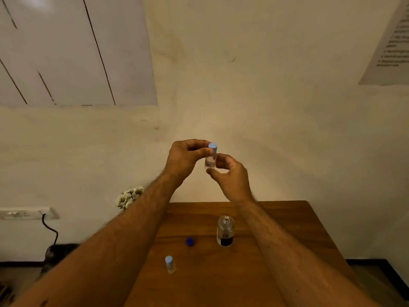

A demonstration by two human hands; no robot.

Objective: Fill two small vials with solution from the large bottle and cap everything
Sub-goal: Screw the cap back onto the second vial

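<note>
Right, the small vial is up in the air, held between both hands above the far end of the desk. It wears a light blue cap, and a bit of label shows low on its clear body. The left hand has its fingers curled over and its thumb pressed in, pinching the cap at the top. The right hand sits just beneath and to the right, fingers curled round the vial's lower body, thumb stretched out under its base.

Down below the hands, on the desk, the large bottle stands upright with its neck open, dark label toward the camera; it lies just under the right forearm's inner side. Left of it, between the two forearms, rests a dark blue cap, apart from the bottle. Nearer the camera, close beside the left forearm, the second vial stands upright with its own light blue cap on.

Further out, left of the left arm, a sprig of white flowers shows against the wall, and a wall socket with a black cable hanging from it.
</note>
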